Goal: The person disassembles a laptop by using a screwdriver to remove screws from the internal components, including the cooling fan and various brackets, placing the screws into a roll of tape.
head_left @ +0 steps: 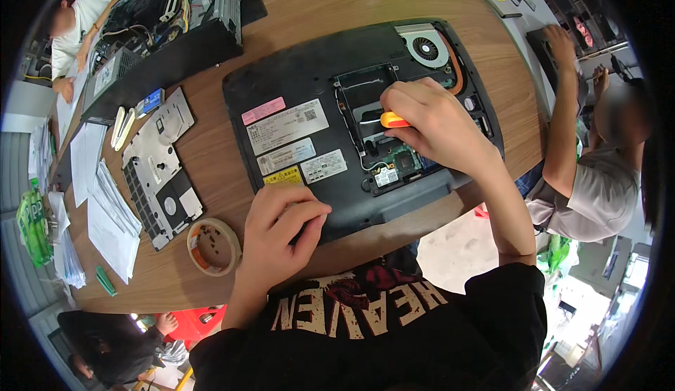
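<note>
While gripping one screwdriver (394,120) with an orange and yellow handle in the right hand (437,120), bends over one black laptop (309,71), lying underside up in the middle of the brown wooden desk (295,1). Aims the screwdriver's shaft leftward over one large uncovered opening in the laptop; cannot tell about contact at the tip. Holds the two hands apart: right clamped on the screwdriver, left hand (278,226) curled at the laptop's near left corner. Cannot tell about anything inside those curled fingers.

Shows five large labels on the underside: three white, one pink, one yellow. Also shows one round fan (425,50) near the far right corner and one green circuit board (404,159) in the opening.

Left of the laptop, one silver and black panel (151,158) and one roll of tape (200,256), lying flat, with several dark bits inside, too small to count. Farther left, one pile of white paper (112,222). Beyond the panel, one blue box (151,101) and one opened computer case (169,78).

Around the desk, three other people: one top left, one right, one bottom left.
</note>
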Available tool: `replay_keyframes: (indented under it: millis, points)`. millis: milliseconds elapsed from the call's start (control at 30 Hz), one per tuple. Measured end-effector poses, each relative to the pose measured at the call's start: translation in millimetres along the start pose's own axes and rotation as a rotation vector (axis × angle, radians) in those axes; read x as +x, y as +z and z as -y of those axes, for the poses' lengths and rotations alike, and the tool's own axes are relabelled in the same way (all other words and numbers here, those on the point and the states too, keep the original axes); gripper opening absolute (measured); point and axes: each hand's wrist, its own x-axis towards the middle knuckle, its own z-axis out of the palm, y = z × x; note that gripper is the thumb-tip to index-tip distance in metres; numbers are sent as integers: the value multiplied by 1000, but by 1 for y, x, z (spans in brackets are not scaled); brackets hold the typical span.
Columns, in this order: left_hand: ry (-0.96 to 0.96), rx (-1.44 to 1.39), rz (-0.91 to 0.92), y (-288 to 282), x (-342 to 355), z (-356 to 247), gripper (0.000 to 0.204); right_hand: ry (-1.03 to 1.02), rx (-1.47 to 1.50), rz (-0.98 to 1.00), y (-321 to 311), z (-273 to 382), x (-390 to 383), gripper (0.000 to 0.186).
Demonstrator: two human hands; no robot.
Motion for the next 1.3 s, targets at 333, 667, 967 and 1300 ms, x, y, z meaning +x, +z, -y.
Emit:
replay_keyframes:
  millis: [333, 667, 967, 1300]
  points:
    - [25, -30, 35, 0, -4, 4, 24, 93, 89, 93, 2, -2, 9, 38]
    - [-8, -29, 39, 1, -3, 5, 19, 57, 48, 110, -1, -5, 14, 38]
    - [22, 9, 75, 1, -3, 7, 27, 33, 108, 117, -5, -5, 14, 34]
    - [19, 5, 122, 0, -4, 9, 26, 29, 53, 135, 8, 3, 17, 33]
